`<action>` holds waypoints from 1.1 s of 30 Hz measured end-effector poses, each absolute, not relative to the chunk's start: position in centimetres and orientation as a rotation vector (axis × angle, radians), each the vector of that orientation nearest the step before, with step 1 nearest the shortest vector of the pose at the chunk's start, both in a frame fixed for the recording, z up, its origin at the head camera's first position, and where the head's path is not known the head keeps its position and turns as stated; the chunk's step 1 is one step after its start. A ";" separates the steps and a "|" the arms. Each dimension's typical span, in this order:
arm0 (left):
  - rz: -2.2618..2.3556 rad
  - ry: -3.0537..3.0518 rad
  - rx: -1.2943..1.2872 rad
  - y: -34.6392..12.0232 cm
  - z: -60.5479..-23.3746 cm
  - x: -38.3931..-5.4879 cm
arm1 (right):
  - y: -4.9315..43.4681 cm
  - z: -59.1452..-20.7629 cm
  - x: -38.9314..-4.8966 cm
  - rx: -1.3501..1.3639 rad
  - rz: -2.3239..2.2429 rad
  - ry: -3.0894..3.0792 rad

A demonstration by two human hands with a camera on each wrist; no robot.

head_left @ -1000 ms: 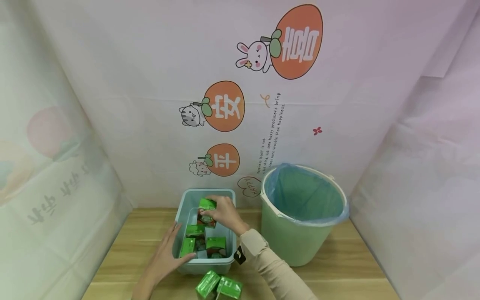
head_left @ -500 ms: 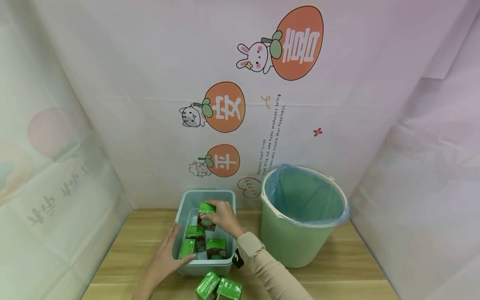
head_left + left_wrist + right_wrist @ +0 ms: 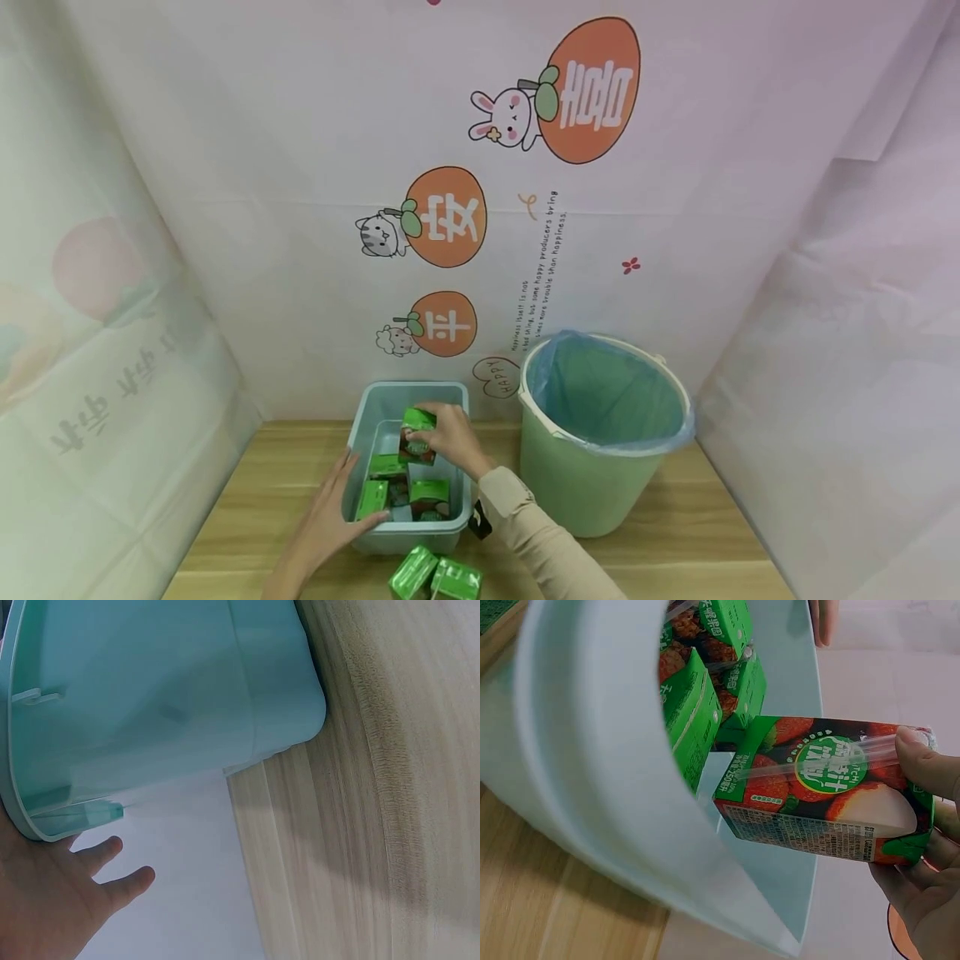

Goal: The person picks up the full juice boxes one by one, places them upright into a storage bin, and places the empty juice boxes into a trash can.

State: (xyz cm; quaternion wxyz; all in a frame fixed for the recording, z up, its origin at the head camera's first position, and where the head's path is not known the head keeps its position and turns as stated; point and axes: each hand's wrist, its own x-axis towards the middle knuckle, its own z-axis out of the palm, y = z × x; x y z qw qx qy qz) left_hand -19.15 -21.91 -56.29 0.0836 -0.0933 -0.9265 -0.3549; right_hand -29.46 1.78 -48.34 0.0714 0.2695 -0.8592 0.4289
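Observation:
A green juice box with strawberry pictures and a clear straw on its side is in my right hand. The thumb and fingers pinch its upper end, and it hangs upright inside a pale blue plastic tub. Lower in the tub stand several more green juice boxes, close together toward the near side. My left hand rests against the tub's left rim, thumb across the near corner. In the left wrist view its visible fingers spread beyond the tub's wall.
Two green juice boxes lie on the wooden table, in front of the tub. To the right stands a pale green bucket lined with a blue bag. White printed cloth hangs behind and at both sides.
My right hand and the juice box have shifted slightly down and to the right inside the tub. My left hand stays on the rim. The head view has tilted a little.

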 end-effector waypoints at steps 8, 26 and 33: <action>-1.066 -2.785 -0.266 -22.1 -56.3 -19.5 | 2.3 -48.3 -29.7 0.775 1.316 -2.611; -1.060 -2.761 -0.284 -22.1 -56.4 -19.3 | 3.1 -48.6 -30.0 0.662 1.380 -2.590; -1.058 -2.764 -0.284 -22.0 -56.4 -19.2 | 3.5 -49.4 -29.9 0.679 1.276 -2.662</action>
